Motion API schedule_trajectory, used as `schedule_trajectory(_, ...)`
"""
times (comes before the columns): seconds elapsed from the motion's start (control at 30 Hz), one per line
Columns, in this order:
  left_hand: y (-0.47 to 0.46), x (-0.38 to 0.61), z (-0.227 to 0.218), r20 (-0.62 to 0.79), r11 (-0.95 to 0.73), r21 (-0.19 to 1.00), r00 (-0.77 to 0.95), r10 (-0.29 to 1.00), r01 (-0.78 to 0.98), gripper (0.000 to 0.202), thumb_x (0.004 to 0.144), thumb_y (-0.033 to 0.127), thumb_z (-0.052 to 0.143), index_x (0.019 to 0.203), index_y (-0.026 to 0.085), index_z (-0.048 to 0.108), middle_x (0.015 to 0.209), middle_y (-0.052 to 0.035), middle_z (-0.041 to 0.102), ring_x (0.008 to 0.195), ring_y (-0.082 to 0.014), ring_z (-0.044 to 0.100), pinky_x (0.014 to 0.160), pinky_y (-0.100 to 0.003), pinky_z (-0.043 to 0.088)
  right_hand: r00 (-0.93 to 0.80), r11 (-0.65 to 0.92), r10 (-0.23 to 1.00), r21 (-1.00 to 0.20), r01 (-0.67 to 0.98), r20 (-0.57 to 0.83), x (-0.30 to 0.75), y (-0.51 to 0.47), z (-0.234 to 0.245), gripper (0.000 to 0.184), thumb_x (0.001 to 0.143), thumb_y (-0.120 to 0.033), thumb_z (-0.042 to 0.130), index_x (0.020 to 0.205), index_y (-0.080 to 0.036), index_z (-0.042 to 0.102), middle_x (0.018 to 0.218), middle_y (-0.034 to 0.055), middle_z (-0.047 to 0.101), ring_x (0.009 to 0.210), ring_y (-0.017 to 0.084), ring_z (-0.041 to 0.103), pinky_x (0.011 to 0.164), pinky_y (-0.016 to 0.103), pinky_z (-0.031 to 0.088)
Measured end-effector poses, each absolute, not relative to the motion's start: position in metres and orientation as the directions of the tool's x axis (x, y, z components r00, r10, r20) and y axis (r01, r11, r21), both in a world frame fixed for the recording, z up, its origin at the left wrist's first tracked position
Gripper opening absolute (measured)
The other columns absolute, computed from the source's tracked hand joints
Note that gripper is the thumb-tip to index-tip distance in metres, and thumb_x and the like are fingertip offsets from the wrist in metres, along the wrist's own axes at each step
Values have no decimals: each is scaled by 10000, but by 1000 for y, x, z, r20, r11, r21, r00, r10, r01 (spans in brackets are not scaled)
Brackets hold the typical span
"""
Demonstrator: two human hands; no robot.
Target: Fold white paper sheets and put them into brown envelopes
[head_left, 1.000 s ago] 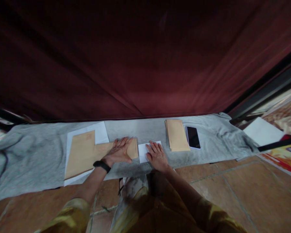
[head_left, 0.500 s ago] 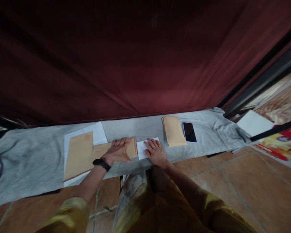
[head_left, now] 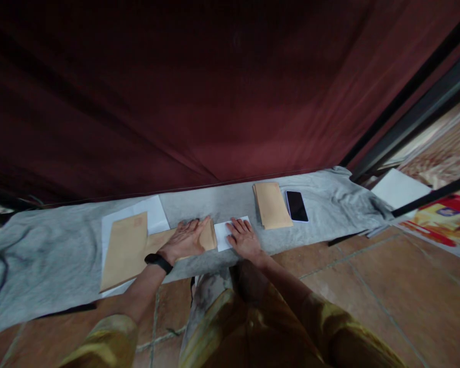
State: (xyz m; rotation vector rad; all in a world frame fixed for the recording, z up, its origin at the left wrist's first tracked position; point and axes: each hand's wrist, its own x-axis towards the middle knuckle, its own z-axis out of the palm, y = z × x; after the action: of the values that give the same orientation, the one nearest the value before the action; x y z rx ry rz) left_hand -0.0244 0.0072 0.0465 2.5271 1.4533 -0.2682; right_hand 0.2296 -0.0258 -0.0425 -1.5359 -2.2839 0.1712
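Observation:
A brown envelope (head_left: 208,237) lies on the grey cloth under my left hand (head_left: 184,240). The hand spans it, thumb at its near edge and fingers at the far edge, and its right end bulges slightly between them. My right hand (head_left: 246,241) rests with stretched fingers on a white folded paper (head_left: 222,236). The paper's left edge meets the envelope's right end; whether it is inside I cannot tell. Left of my hands, another brown envelope, or a stack of them (head_left: 124,248), lies on white sheets (head_left: 158,213).
A stack of brown envelopes (head_left: 273,205) and a phone (head_left: 297,206) lie to the right on the grey cloth (head_left: 324,204). Behind hangs a dark red curtain (head_left: 214,102). A dark metal bar (head_left: 417,117), a white sheet (head_left: 400,190) and a colourful printed package (head_left: 444,222) are at the far right.
My left hand squeezes the envelope's right end, which now bulges more. My right hand stays on the white paper. The view has shifted slightly.

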Motion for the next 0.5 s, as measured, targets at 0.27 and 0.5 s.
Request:
schedule_trajectory(0.27, -3, -24, 51, -164, -474, 86, 482, 861, 876, 1081, 757, 371, 640, 1623, 252, 3, 1576, -171, 367, 1444, -370, 362, 1203, -588, 127, -239, 360, 931, -584, 728, 276, 219, -23, -18, 485, 942, -168, 494, 1421, -195, 567, 1516, 115, 516, 1409, 225, 452, 1186, 426, 358)
schedule_trajectory(0.5, -10, -13, 45, -129, -463, 62, 468, 874, 884, 1026, 773, 352, 611, 1620, 216, 48, 1578, -194, 349, 1464, -381, 317, 1193, -594, 141, -229, 97, 974, -901, 422, -2, 170, -8, 9, 421, 882, -138, 455, 1231, -239, 669, 1105, 34, 736, 967, 193, 679, 876, 298, 532)
